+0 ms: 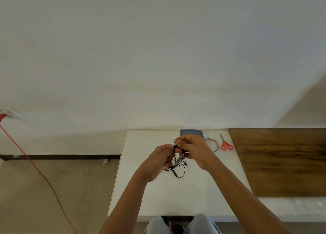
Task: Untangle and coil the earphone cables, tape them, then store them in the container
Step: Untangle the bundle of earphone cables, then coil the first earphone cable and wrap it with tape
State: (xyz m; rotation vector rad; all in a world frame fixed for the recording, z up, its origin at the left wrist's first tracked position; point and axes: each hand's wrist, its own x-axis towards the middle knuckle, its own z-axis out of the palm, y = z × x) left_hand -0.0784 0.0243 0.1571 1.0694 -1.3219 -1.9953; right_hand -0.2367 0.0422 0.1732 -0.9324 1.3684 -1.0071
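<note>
White bench (pixel 141 189) fills the lower middle of the view, and the person sits at its near edge, with knees in pale jeans (pixel 158 225) showing just below it. Both bare forearms reach forward to the middle of the bench.

The left hand (pixel 159 158) has its fingers curled round a bundle of black earphone cable (pixel 178 172). The right hand (pixel 192 148), just beside it and a little farther out, pinches the top of the same cable between thumb and fingertips. Loose loops hang below the two hands and lie on the bench, with a small inline block and a plug among them. A shiny strip (pixel 179 160) runs between the palms. It may be clear tape, but the view is too small to be sure.

Behind the right hand, at the far edge of the bench, lies a grey-blue container (pixel 191 132), partly hidden by the fingers. To its right sits a thin ring of tape (pixel 216 144), and next to that are red-handled scissors (pixel 223 142), near the far right corner.

A dark wooden board (pixel 282 159) covers the surface to the right of the bench. To the left is a bare concrete floor (pixel 61 189), crossed by a red cord (pixel 36 167) that rises to a wall socket (pixel 8 112). A plain white wall (pixel 158 57) stands behind everything.
</note>
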